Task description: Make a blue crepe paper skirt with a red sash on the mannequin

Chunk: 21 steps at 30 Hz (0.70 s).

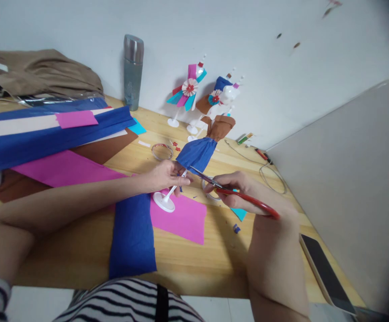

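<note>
My left hand (169, 175) is closed around the white stem of a small figure on a round base (164, 202), tilted off the table. The figure wears a blue crepe paper skirt (197, 152) and a brown paper top (220, 127). My right hand (237, 185) grips red-handled scissors (248, 201), with the blades at the lower edge of the blue skirt. Whether the blades are parted is hard to make out. Below my left hand lie a pink paper sheet (184, 221) and a blue paper strip (134, 237).
Decorated figures on white stands (190, 89) stand along the wall, near a grey bottle (134, 71). Coloured paper rolls (46, 134) and brown cloth (43, 74) fill the left. A phone (325, 273) lies at the right edge; a cable (278, 179) and tape ring (162, 152) lie behind.
</note>
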Each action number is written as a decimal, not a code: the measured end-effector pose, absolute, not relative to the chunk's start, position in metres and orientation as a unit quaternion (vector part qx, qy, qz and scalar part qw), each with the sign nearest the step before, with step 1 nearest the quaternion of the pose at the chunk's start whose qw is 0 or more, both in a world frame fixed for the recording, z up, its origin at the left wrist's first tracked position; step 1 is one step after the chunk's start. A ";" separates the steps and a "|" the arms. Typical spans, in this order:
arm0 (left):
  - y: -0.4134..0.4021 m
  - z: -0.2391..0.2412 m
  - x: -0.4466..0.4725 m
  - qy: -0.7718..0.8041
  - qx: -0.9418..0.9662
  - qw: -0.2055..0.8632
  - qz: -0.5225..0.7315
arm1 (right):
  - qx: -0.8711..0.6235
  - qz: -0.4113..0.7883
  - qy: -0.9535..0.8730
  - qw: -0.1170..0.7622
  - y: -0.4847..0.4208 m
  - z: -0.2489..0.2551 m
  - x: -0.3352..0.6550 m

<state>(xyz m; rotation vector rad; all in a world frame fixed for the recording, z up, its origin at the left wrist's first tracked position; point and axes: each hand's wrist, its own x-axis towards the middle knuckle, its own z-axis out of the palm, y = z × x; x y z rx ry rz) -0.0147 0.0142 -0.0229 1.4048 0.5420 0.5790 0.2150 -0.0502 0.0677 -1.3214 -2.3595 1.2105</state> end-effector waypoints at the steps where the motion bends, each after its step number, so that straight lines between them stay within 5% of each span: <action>1: 0.014 -0.022 -0.015 0.247 0.623 0.697 0.254 | -0.448 0.410 -0.790 0.088 -0.050 0.067 0.216; 21: 0.017 -0.021 -0.014 0.294 0.623 0.680 0.250 | -0.451 0.422 -0.783 0.068 -0.054 0.072 0.222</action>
